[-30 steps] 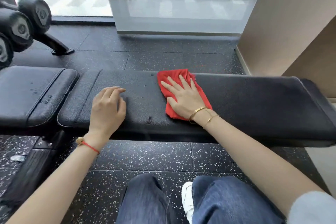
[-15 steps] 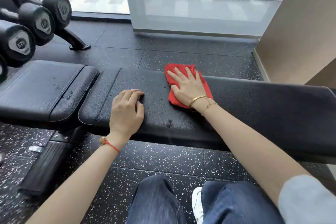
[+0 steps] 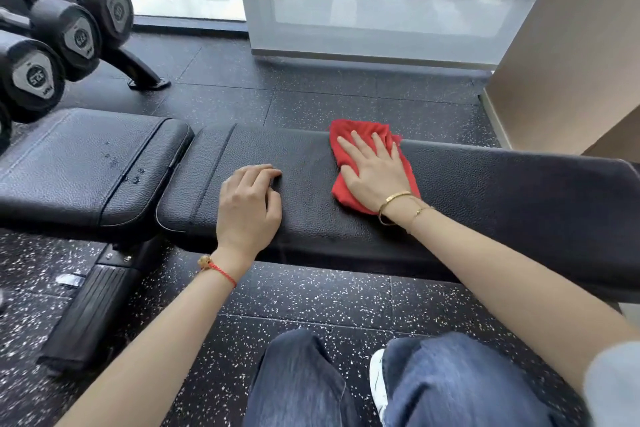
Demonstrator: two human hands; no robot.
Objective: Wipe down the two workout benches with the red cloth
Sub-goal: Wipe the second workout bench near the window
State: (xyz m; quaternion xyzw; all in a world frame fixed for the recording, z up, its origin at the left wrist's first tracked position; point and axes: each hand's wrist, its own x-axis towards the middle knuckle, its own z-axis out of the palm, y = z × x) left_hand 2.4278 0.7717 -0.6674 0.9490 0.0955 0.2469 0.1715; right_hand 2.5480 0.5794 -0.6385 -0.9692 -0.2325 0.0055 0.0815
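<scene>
On bench [image 3: 485, 198], right hand [image 3: 375, 173] flat on cloth [image 3: 346, 152].

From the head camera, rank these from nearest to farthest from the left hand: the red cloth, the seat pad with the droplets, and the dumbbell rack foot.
1. Red cloth, right of the left hand, on the same pad.
2. Seat pad, to its left.
3. Rack foot, far left on the floor.

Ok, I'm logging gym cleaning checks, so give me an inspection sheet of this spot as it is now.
Surface: long bench pad, black, textured.
Job's things: red cloth flat on the long pad; seat pad shows droplets.
Clutter: nothing seen on the pads.
Grippers: right hand presses the cloth, fingers straight; left hand rests on the pad, fingers loosely curled.
Cables: nothing seen.
Surroundings: dumbbells on a rack, speckled floor, frosted glass.
</scene>
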